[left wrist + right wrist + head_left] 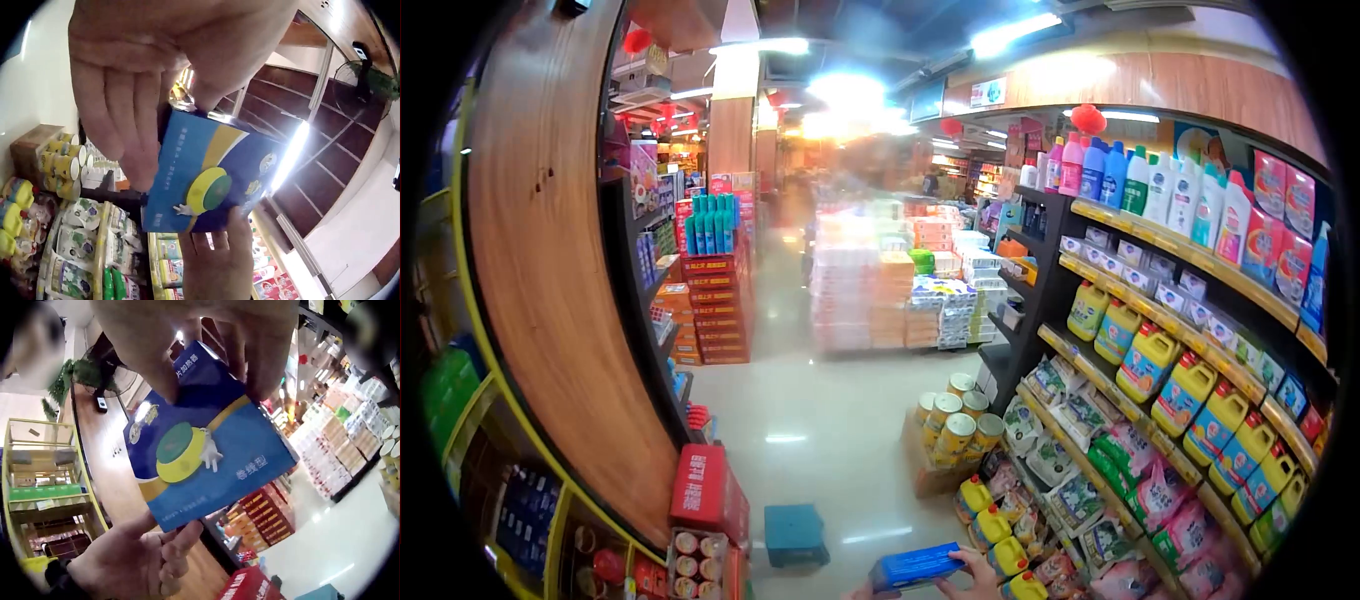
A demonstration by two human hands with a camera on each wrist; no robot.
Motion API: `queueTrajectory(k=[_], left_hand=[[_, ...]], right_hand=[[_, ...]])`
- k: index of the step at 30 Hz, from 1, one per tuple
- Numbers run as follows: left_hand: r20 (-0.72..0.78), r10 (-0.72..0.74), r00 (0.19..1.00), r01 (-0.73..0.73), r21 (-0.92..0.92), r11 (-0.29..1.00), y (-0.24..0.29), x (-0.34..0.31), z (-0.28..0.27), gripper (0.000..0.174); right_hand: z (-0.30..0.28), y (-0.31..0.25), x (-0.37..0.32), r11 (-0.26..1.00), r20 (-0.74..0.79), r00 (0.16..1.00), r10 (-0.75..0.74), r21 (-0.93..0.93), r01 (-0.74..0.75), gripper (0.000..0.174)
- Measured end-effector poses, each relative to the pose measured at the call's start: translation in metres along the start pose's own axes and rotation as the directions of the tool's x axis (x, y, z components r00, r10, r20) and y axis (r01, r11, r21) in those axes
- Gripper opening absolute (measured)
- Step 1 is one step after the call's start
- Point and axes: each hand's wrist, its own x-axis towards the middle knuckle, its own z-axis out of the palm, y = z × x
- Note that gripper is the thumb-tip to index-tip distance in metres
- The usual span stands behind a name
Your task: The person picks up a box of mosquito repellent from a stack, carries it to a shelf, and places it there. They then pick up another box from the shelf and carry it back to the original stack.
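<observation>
A blue box [915,567] is held low in front of the body, with my left hand [862,592] at its left end and my right hand [970,577] at its right end. In the left wrist view, the thumb of my left hand [156,56] meets the edge of the box [240,169], which bears a yellow-green oval picture. The right wrist view shows my right hand [219,331] gripping the box [237,450], thumb on its printed face and fingers behind. There my left hand [134,562] pinches the lower corner.
Shelves of yellow jugs [1148,362] and bottles [1112,175] stand on the right, near stacked cans [957,432]. A blue-green box [794,534] sits on the floor beside a red carton [700,485]. A wooden panel [550,250] rises at left; stacked goods [860,290] stand ahead.
</observation>
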Motion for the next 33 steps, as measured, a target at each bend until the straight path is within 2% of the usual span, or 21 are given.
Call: queueTrajectory(k=[4,7,10,11,14,16,17,18,19,20,22,24,25,27,30,31,33], left_hand=[[0.021,0.055,0.998,-0.055,-0.005,0.998,0.041,0.071,-0.015,0.06],[-0.062,-0.135,0.989,0.139,0.055,0.989,0.054,0.14,-0.018,0.058],[0.021,-0.001,1.0,-0.003,0.164,0.987,0.043,0.21,-0.034,0.059],[0.009,0.001,1.0,-0.003,0.179,0.984,0.047,0.235,-0.036,0.059],[-0.067,0.0,0.998,0.013,0.197,0.98,0.081,0.301,-0.019,0.059],[-0.183,0.008,0.983,0.026,0.183,0.983,0.107,0.334,-0.005,0.058],[-0.118,0.083,0.99,-0.058,0.197,0.979,0.12,0.346,-0.004,0.059],[-0.153,0.042,0.987,-0.017,0.166,0.986,0.121,0.368,-0.005,0.058],[-0.173,0.024,0.985,0.001,0.143,0.99,0.127,0.402,-0.008,0.058],[-0.199,-0.009,0.98,0.034,0.121,0.992,0.134,0.427,-0.014,0.057],[-0.269,0.041,0.962,-0.01,0.115,0.993,0.144,0.455,-0.012,0.055],[-0.297,0.059,0.953,-0.028,0.107,0.994,0.159,0.485,-0.014,0.054],[-0.3,0.019,0.954,0.003,0.071,0.997,0.156,0.504,-0.027,0.053],[-0.325,0.04,0.945,-0.024,0.055,0.998,0.162,0.534,-0.044,0.053],[-0.35,0.036,0.936,-0.015,0.06,0.998,0.174,0.577,-0.078,0.052],[-0.359,0.045,0.932,-0.027,0.057,0.998,0.172,0.597,-0.096,0.052],[-0.368,0.091,0.925,-0.07,0.068,0.995,0.177,0.634,-0.125,0.052]], right_hand=[[0.019,0.02,0.069,0.999,-0.039,0.998,0.046,0.006,-0.046,0.04],[0.022,0.042,0.119,0.997,-0.082,0.996,0.038,0.071,-0.032,0.036],[0.028,0.094,0.167,0.996,-0.094,0.994,0.065,0.068,-0.058,0.038],[0.03,0.114,0.192,0.996,-0.099,0.993,0.07,0.064,-0.064,0.04],[0.023,0.139,0.267,0.994,-0.148,0.983,-0.109,-0.017,0.108,0.044],[0.024,0.157,0.318,0.991,-0.127,0.983,-0.132,0.017,0.135,0.047],[0.02,0.16,0.342,0.991,-0.1,0.987,-0.123,0.047,0.128,0.047],[0.016,0.166,0.37,0.987,-0.084,0.987,-0.138,0.071,0.144,0.048],[0.014,0.173,0.398,0.972,-0.115,0.966,-0.23,-0.071,0.223,0.047],[0.016,0.178,0.424,0.975,-0.115,0.968,-0.222,-0.026,0.22,0.045],[0.018,0.182,0.464,0.981,-0.079,0.981,-0.179,0.06,0.184,0.043],[0.023,0.189,0.498,0.988,-0.041,0.988,-0.148,0.035,0.15,0.043],[0.027,0.193,0.515,0.987,-0.021,0.987,-0.156,0.023,0.157,0.044],[0.049,0.21,0.546,0.987,-0.013,0.987,-0.162,0.001,0.162,0.047],[0.084,0.238,0.596,0.993,0.062,0.993,-0.096,0.069,0.091,0.047],[0.098,0.247,0.617,0.984,0.058,0.984,-0.168,0.068,0.164,0.047],[0.125,0.258,0.659,0.987,0.074,0.99,-0.122,0.116,0.113,0.046]])
